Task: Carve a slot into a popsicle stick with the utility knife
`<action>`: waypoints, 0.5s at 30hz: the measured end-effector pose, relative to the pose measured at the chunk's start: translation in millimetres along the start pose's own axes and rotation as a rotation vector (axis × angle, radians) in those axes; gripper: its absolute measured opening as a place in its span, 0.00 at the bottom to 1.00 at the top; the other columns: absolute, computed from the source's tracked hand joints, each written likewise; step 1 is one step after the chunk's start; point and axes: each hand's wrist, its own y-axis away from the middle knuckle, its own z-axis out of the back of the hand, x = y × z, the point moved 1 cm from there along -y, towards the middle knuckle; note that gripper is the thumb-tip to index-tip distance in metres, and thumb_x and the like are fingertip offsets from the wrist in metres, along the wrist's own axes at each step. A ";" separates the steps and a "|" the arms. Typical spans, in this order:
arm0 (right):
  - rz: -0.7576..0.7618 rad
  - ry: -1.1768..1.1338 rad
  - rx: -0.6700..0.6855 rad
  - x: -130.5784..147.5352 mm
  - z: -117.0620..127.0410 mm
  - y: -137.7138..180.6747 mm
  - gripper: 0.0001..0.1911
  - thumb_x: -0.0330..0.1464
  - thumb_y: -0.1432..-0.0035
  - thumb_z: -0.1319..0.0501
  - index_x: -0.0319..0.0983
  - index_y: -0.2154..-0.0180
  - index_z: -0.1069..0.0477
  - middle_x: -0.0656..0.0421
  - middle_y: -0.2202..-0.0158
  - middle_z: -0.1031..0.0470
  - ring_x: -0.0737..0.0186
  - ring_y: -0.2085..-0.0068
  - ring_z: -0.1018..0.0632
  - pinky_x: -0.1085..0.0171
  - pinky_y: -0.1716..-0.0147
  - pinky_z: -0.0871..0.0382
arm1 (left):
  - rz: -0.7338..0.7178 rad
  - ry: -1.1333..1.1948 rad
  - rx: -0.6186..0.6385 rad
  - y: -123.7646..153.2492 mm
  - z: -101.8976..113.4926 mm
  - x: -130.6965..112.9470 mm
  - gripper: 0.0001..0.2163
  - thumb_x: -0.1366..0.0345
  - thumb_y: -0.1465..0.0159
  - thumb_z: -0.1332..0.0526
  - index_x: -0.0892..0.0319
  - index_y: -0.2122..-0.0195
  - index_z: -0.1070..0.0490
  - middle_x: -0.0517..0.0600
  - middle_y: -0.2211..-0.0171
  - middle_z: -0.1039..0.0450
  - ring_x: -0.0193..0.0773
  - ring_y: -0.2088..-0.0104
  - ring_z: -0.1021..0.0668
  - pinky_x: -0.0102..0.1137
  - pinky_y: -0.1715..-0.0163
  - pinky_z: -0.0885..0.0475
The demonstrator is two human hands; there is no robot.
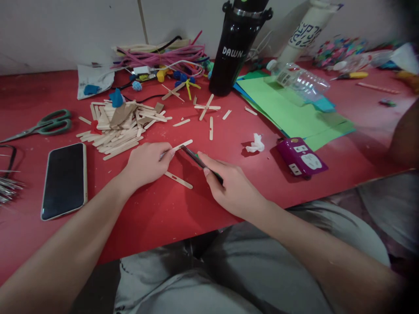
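My left hand pinches a wooden craft stick, whose free end points up and right. In my right hand is a dark, slim utility knife, its tip touching or very near that stick. Under the left fingers, another craft stick with a slot cut in it lies on the red table. A notched stick rests farther back, close to two sticks crossed in an X. To the left is a heap of craft sticks with brown cardboard scraps on it.
A phone and green-handled scissors lie at left. Behind stand a black tumbler and bundled pipe cleaners. Rightward are green paper sheets, a plastic bottle, crumpled tissue and a purple power adapter.
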 end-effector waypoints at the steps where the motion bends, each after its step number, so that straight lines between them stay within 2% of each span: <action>1: 0.000 -0.001 0.000 0.0 0.1 -0.1 0.26 0.26 0.38 0.49 0.33 0.39 0.36 0.47 0.50 0.23 0.50 0.48 0.24 0.53 0.49 0.28 | -0.001 0.003 0.001 0.0 0.0 0.0 0.16 0.56 0.34 0.53 0.56 0.72 0.32 0.50 0.73 0.27 0.39 0.72 0.29 0.33 0.75 0.46; 9: -0.008 -0.019 -0.013 -0.4 -0.4 0.5 0.25 0.27 0.38 0.49 0.33 0.39 0.36 0.47 0.47 0.25 0.50 0.46 0.25 0.52 0.47 0.29 | -0.004 0.010 -0.001 -0.1 -1.0 0.5 0.16 0.56 0.34 0.53 0.56 0.72 0.32 0.50 0.73 0.27 0.39 0.71 0.29 0.33 0.74 0.46; 15: -0.011 -0.045 -0.053 -1.1 -1.3 0.6 0.24 0.28 0.36 0.49 0.32 0.40 0.35 0.47 0.49 0.24 0.51 0.47 0.24 0.53 0.48 0.29 | -0.006 0.002 0.003 0.2 0.2 -0.3 0.16 0.56 0.34 0.53 0.56 0.71 0.31 0.50 0.71 0.26 0.39 0.70 0.28 0.33 0.74 0.46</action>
